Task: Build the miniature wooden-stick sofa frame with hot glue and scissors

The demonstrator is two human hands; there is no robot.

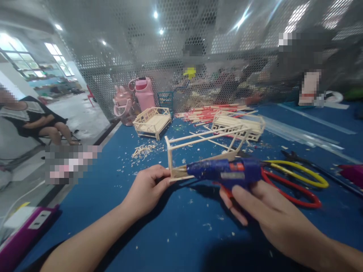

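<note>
Low over the blue table, my left hand (147, 189) pinches the near left corner of a small wooden stick frame (195, 140). Thin pale sticks make up its posts and rails. My right hand (266, 211) is wrapped around the grip of a blue hot glue gun (224, 170), with fingers at its orange trigger. The gun points left, and its nozzle is at the frame's lower left corner, close to my left fingertips. Whether the tip touches the wood, I cannot tell. The gun's body covers part of the frame's lower side.
Behind stand a finished-looking miniature wooden bed (153, 121) and another stick piece (238, 124). Red and pale sticks (210, 113) lie piled at the back. Pliers with yellow and red handles (297, 173) are at right, glue sticks (300, 132) beyond. A person (36, 117) sits at left.
</note>
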